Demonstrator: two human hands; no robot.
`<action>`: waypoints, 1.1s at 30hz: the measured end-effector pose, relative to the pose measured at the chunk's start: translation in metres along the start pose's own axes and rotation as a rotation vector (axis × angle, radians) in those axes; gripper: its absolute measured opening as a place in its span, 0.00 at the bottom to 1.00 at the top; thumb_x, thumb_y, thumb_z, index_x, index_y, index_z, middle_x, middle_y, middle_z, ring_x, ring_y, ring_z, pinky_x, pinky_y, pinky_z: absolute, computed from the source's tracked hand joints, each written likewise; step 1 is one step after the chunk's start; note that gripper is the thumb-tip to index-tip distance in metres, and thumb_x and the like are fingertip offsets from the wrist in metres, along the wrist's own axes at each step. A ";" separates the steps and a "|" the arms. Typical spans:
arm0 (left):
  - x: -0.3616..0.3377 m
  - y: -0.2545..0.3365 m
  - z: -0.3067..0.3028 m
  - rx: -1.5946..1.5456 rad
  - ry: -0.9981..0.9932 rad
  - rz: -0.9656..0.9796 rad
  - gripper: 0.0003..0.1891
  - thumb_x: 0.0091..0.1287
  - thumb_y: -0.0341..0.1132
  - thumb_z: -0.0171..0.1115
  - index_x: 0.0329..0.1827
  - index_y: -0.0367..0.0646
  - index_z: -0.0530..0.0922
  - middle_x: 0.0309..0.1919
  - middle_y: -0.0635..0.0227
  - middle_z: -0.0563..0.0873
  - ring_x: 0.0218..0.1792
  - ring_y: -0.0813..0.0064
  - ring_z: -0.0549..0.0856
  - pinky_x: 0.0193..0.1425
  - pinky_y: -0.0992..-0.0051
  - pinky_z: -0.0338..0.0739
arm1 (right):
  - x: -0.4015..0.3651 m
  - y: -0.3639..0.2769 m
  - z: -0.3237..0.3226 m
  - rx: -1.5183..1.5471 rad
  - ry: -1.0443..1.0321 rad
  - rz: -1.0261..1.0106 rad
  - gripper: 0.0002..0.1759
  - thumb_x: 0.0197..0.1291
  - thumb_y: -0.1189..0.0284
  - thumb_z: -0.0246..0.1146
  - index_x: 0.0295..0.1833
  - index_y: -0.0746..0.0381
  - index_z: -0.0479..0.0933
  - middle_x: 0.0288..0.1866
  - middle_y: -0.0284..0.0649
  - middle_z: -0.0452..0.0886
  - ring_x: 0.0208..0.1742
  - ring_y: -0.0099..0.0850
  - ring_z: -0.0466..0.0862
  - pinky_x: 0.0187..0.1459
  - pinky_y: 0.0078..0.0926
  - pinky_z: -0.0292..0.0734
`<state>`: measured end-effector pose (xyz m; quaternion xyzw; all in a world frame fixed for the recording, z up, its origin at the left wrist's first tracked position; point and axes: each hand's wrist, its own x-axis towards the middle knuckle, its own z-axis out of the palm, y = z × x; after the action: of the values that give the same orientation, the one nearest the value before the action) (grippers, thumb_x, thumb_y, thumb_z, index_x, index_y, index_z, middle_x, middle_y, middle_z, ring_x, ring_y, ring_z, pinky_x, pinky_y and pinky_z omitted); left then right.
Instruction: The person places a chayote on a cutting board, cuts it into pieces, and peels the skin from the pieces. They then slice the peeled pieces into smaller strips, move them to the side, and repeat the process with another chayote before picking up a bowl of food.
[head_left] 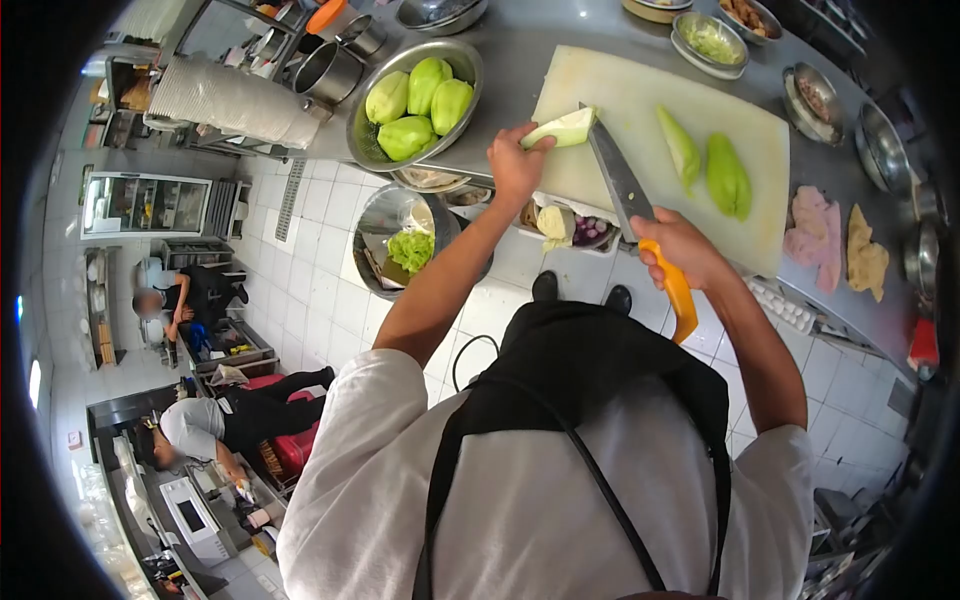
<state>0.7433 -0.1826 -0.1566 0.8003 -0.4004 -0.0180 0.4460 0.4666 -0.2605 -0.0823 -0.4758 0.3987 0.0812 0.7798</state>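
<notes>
Left fingers (524,131) grip green wedge (566,129); right fingers (650,257) clasp knife (619,175), hiding part of handle (678,292).

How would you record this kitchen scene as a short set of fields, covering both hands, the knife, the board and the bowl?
Left hand: holds a cut green piece
Right hand: grips the handle of the knife
Knife handle: yellow-orange
Blade: at the end of the held piece; cut depth unclear
Cutting board: two more green pieces lying apart
Metal bowl: four green vegetables
</notes>
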 end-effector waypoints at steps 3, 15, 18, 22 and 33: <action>-0.005 0.008 -0.002 -0.024 0.023 -0.051 0.22 0.56 0.37 0.79 0.51 0.36 0.88 0.42 0.49 0.89 0.43 0.53 0.89 0.53 0.62 0.81 | -0.001 0.000 0.001 -0.011 -0.018 -0.004 0.26 0.74 0.58 0.60 0.65 0.59 0.58 0.23 0.34 0.69 0.16 0.25 0.69 0.18 0.29 0.68; -0.024 0.017 0.011 -0.032 0.129 -0.112 0.21 0.56 0.37 0.79 0.50 0.35 0.89 0.40 0.48 0.88 0.39 0.53 0.88 0.49 0.61 0.81 | 0.003 -0.007 0.012 -0.009 0.041 0.005 0.16 0.74 0.58 0.60 0.51 0.56 0.63 0.25 0.35 0.70 0.16 0.26 0.70 0.19 0.31 0.69; -0.026 0.014 0.013 -0.031 0.152 -0.069 0.21 0.56 0.37 0.79 0.50 0.35 0.89 0.38 0.49 0.88 0.37 0.53 0.88 0.48 0.61 0.81 | -0.001 -0.012 0.010 -0.037 0.041 0.027 0.15 0.74 0.59 0.59 0.51 0.56 0.64 0.25 0.35 0.70 0.17 0.26 0.70 0.19 0.32 0.69; -0.024 0.014 0.011 -0.035 0.130 -0.101 0.21 0.56 0.37 0.79 0.51 0.36 0.88 0.37 0.49 0.88 0.37 0.54 0.88 0.48 0.62 0.81 | -0.007 -0.017 0.006 -0.116 0.046 -0.007 0.14 0.74 0.60 0.59 0.50 0.58 0.65 0.25 0.36 0.71 0.17 0.27 0.71 0.20 0.33 0.70; 0.006 0.007 -0.014 -0.275 -0.238 -0.324 0.20 0.60 0.28 0.76 0.55 0.30 0.85 0.41 0.57 0.90 0.37 0.77 0.87 0.42 0.74 0.82 | -0.065 0.034 -0.041 -1.222 0.620 -0.516 0.16 0.69 0.69 0.57 0.60 0.61 0.72 0.29 0.54 0.82 0.30 0.52 0.84 0.37 0.52 0.79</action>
<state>0.7485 -0.1787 -0.1415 0.7780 -0.3103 -0.2380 0.4916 0.3837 -0.2589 -0.0691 -0.9058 0.3598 -0.0356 0.2207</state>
